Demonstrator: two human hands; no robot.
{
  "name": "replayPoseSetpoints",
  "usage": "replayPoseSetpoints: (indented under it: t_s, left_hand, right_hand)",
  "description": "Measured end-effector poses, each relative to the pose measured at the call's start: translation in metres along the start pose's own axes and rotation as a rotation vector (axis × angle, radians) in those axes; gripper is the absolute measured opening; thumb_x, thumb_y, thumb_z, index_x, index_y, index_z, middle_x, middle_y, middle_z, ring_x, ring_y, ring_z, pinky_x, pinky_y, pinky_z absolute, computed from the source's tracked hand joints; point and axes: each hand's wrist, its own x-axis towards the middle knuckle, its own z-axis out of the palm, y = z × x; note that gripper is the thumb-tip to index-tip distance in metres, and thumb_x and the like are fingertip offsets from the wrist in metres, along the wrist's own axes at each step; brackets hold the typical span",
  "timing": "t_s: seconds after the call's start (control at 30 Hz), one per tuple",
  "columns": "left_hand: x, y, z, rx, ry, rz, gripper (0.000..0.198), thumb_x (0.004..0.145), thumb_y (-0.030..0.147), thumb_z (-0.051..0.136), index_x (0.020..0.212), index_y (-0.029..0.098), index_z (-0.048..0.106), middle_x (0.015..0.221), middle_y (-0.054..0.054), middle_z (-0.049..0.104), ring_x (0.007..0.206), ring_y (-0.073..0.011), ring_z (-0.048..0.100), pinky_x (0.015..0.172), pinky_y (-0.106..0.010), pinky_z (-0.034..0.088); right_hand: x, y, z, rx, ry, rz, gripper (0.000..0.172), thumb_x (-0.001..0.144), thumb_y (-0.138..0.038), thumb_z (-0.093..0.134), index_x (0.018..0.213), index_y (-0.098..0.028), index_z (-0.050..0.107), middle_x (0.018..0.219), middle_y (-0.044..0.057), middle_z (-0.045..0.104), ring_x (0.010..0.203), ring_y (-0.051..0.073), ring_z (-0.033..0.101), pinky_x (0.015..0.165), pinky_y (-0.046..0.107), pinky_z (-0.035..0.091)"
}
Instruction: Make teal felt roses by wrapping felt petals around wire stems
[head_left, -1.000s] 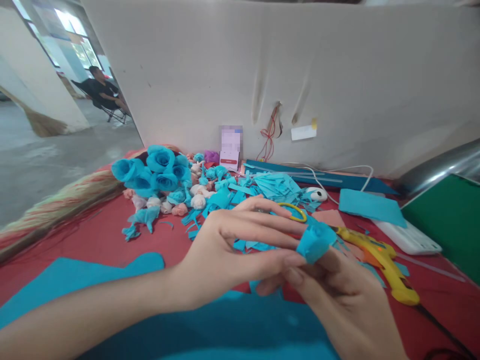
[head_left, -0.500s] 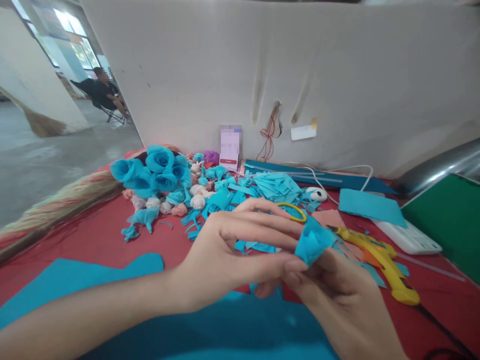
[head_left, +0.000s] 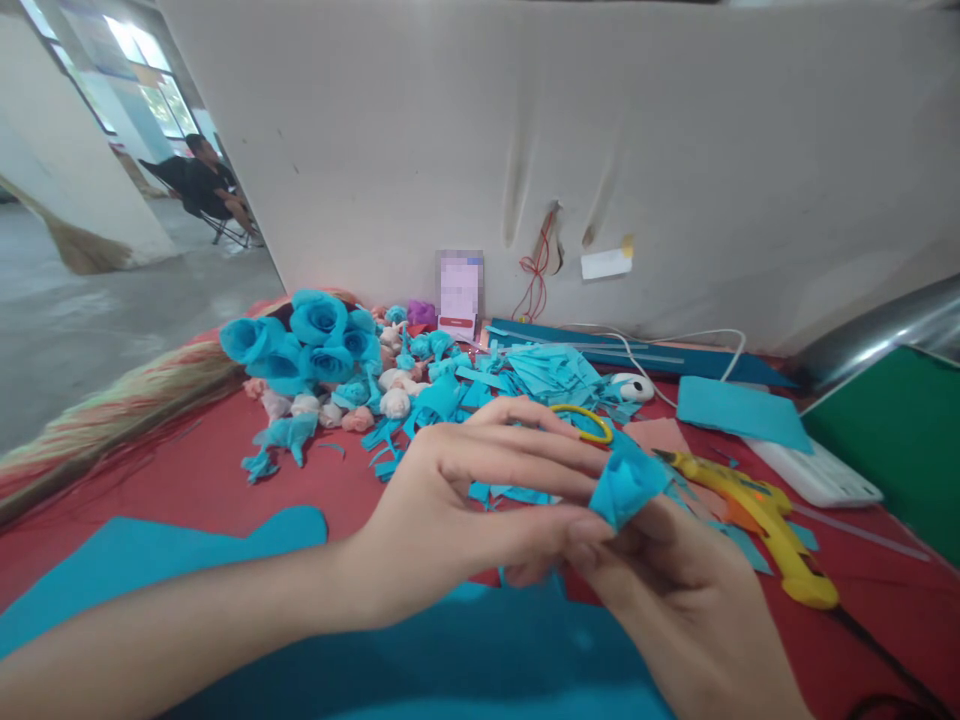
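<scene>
A small rolled blue paper flower (head_left: 624, 484) is pinched between my two hands, right of the middle of the view. My left hand (head_left: 487, 490) reaches in from the left, its thumb and fingertips on the flower's left side. My right hand (head_left: 682, 580) grips the flower's base from below, its thumb touching the left thumb. The lower part of the flower is hidden by the fingers. Beneath the hands lies a large blue paper sheet (head_left: 420, 660). Just behind them shows a yellow ring-shaped handle (head_left: 596, 425).
Finished blue paper roses (head_left: 319, 318) stand back left beside small pink and white flowers (head_left: 395, 403). Blue paper strips (head_left: 555, 372) lie behind the hands. A yellow glue gun (head_left: 772, 520) with its cord lies right. A phone (head_left: 459, 290) leans on the wall. A person (head_left: 210, 180) sits far left.
</scene>
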Motion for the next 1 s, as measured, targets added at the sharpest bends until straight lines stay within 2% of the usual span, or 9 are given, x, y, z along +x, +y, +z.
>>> replayPoseSetpoints:
  t_s: [0.2,0.3,0.4,0.5,0.73,0.87,1.0]
  left_hand:
    - [0.001,-0.001,-0.001,0.022,0.018,0.009,0.016,0.07,0.011,0.069,0.079,0.023,0.075,0.083,0.0,0.074,0.082,-0.019,0.066,0.089,-0.034,0.048]
    - [0.0,-0.001,-0.001,0.008,0.026,0.0,0.016,0.07,0.011,0.069,0.079,0.023,0.075,0.083,-0.001,0.074,0.086,-0.0196,0.065,0.09,-0.034,0.047]
    - [0.001,-0.003,-0.001,-0.035,0.033,-0.008,0.018,0.068,0.01,0.071,0.079,0.024,0.075,0.08,0.0,0.074,0.084,-0.0182,0.065,0.091,-0.033,0.046]
    - [0.001,-0.006,0.0,-0.083,0.055,-0.016,0.017,0.066,0.011,0.072,0.076,0.024,0.075,0.08,0.0,0.073,0.085,-0.0178,0.064,0.088,-0.032,0.047]
    - [0.0,-0.01,0.002,-0.171,0.118,-0.129,0.009,0.064,0.016,0.074,0.069,0.023,0.074,0.08,-0.003,0.071,0.086,-0.018,0.059,0.083,-0.032,0.048]
    - [-0.001,-0.009,0.005,-0.249,0.136,-0.21,0.004,0.063,0.022,0.075,0.065,0.021,0.073,0.077,-0.003,0.068,0.093,-0.0206,0.057,0.09,-0.036,0.045]
    - [0.0,-0.011,0.004,-0.309,0.094,-0.243,0.012,0.062,0.027,0.076,0.066,0.018,0.071,0.081,-0.005,0.066,0.1,-0.0227,0.056,0.096,-0.038,0.041]
  right_hand:
    - [-0.001,-0.001,-0.001,-0.021,0.043,0.057,0.02,0.083,-0.038,0.056,0.072,-0.021,0.061,0.06,0.0,0.069,0.056,0.013,0.068,0.052,0.015,0.056]
    - [0.0,-0.003,-0.002,-0.032,0.014,0.032,0.017,0.084,-0.034,0.056,0.072,-0.022,0.061,0.059,-0.002,0.069,0.056,0.01,0.067,0.051,0.011,0.053]
    - [0.002,-0.004,-0.001,0.049,0.003,0.05,0.013,0.083,-0.03,0.057,0.073,-0.024,0.061,0.06,-0.005,0.069,0.054,0.007,0.065,0.051,0.007,0.051]
    - [0.001,-0.004,0.001,0.153,0.019,0.072,0.011,0.082,-0.027,0.058,0.073,-0.025,0.063,0.059,-0.006,0.068,0.053,0.007,0.064,0.054,0.01,0.052]
    - [0.004,-0.008,-0.002,0.238,-0.021,0.047,0.015,0.08,-0.019,0.059,0.075,-0.028,0.069,0.062,-0.007,0.07,0.057,0.008,0.067,0.056,0.01,0.054]
    - [0.005,-0.01,-0.005,0.206,-0.044,0.048,0.02,0.083,-0.017,0.056,0.076,-0.029,0.07,0.063,-0.008,0.071,0.058,0.007,0.067,0.056,0.009,0.053]
    - [0.002,-0.011,-0.009,0.063,-0.039,0.036,0.021,0.082,-0.022,0.055,0.067,-0.026,0.068,0.057,-0.007,0.069,0.052,0.009,0.065,0.051,0.013,0.051]
